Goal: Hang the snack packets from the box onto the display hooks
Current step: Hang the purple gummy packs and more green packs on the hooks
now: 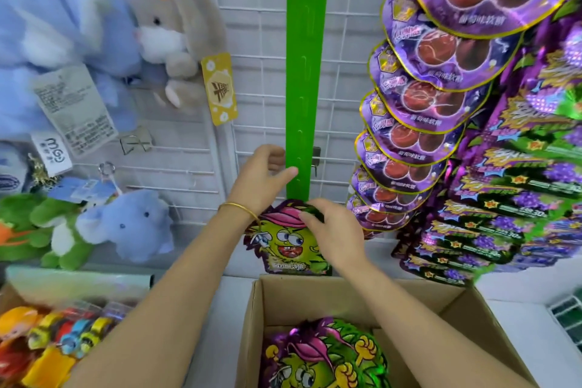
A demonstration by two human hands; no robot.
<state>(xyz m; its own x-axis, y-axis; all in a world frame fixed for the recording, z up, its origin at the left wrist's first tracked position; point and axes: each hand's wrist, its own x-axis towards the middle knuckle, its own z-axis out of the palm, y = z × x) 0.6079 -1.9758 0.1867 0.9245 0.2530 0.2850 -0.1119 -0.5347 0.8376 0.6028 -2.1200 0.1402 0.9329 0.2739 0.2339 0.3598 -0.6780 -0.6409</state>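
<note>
Packet point(289, 244) top pinched by right hand point(333, 227) | left hand point(261, 175) grips green strip point(307, 72)

Both bare forearms rise from the bottom edge toward the frame's centre. The left hand point(261, 179), the higher one, curls its fingers and stretches its thumb rightward, pinching the green strip point(307, 72). Just lower right, the right hand point(333, 227), knuckles up, pinches the top of the snack packet point(289, 246).

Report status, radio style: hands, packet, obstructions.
Left hand grips green strip. Right hand pinches packet top at strip's foot. More packets in box. Nothing blocking.
</note>
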